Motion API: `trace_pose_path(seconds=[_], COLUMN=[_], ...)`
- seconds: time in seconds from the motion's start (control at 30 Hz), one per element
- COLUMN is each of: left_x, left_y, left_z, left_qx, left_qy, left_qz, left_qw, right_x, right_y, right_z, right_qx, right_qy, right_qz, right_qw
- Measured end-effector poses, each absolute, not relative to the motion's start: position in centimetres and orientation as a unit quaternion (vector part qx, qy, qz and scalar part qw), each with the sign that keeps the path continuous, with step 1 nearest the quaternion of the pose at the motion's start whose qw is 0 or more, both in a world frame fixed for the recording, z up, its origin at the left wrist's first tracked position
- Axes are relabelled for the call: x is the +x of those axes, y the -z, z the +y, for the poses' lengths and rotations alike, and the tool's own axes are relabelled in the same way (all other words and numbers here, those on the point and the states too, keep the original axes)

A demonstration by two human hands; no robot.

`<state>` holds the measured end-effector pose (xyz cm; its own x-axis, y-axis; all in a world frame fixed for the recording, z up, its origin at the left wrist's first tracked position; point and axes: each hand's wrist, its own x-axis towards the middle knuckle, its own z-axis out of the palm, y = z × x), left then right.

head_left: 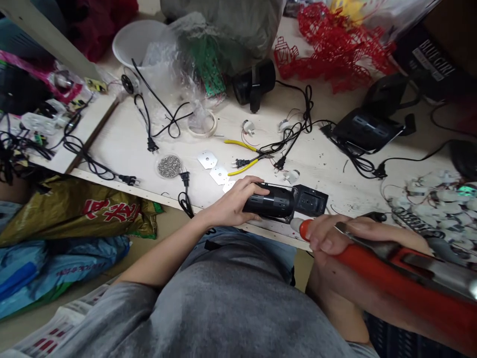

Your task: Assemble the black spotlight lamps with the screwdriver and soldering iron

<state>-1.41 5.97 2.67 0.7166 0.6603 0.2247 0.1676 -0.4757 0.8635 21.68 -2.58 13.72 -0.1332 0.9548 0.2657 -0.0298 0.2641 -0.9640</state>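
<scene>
Partly, the left hand (235, 203) hides a black casing (275, 202).

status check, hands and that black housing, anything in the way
Left hand gripping black cylindrical housing. Right hand on red power screwdriver, nose near housing's end, contact unclear. Yellow-handled pliers lie beyond, not in the way.

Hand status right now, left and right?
Left hand: closed on the glossy black cylindrical housing, fingers over it.
Right hand: closed around the long red-orange handheld tool with a metal lever.
</scene>
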Motion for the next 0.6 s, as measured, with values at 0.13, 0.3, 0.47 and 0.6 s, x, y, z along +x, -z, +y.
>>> trace_pose_path(seconds=[0.13,0.3,0.47,0.6], left_x=[-1.1,-0.5,-0.3,-0.4], left_y=[-2.4,-1.8,-1.8,-2.0], left_z=[6.0,7.1,7.9,8.1], left_qx=[0.803,0.799,0.798,0.799], left_qy=[-0.288,-0.269,-0.258,-0.254], left_qz=[0.258,0.262,0.243,0.233], left_qw=[0.453,0.469,0.488,0.493], right_x=[21.7,20.8,19.9,20.0], right_y=[-13.4,-12.9,-13.0,-13.2], right_z=[-2.3,-2.4,-1.7,-1.4], right_qx=[-0.364,-0.367,-0.413,-0.384], right_qy=[-0.450,-0.463,-0.444,-0.471], right_qz=[-0.602,-0.619,-0.549,-0.588], right_qw=[0.550,0.518,0.575,0.534])
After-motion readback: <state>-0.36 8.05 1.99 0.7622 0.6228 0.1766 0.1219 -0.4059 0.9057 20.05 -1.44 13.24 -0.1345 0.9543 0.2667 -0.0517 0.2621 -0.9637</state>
